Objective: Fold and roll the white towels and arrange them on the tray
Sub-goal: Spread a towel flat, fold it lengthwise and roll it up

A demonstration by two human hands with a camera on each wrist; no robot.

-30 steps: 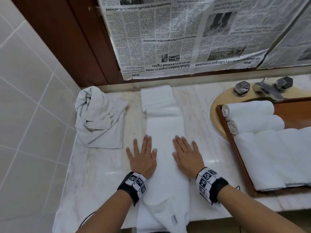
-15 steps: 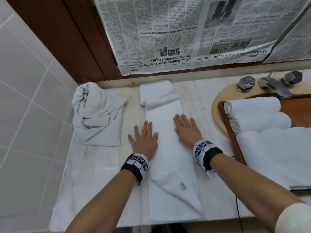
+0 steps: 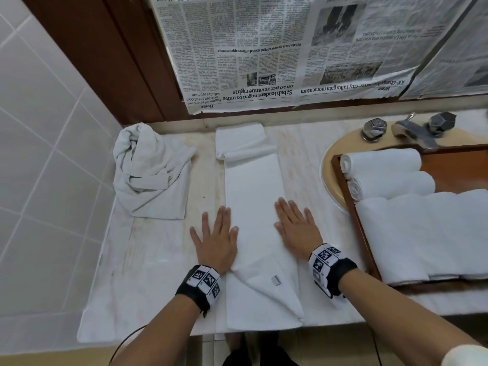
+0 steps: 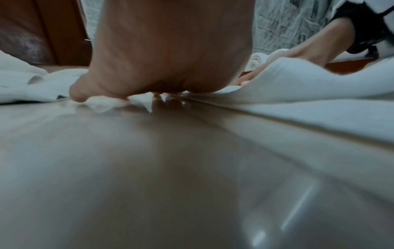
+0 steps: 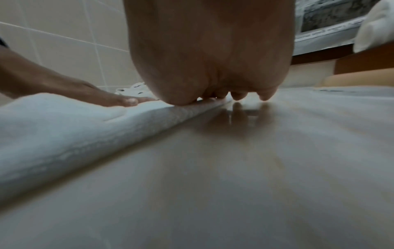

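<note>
At the centre of the frame, the folded towel (image 3: 253, 207) is pressed flat along both edges by the left hand (image 3: 215, 240) and right hand (image 3: 297, 228), fingers straight and outspread, grasping nothing, apparently to smooth it for rolling.

My left hand (image 3: 217, 240): flat, palm down, fingers straight and slightly spread, pointing away from me. My right hand (image 3: 296, 228): flat, palm down, fingers straight and together, angled slightly leftward. Both forearms bare, each wrist wearing a black band with black-and-white square markers.
</note>
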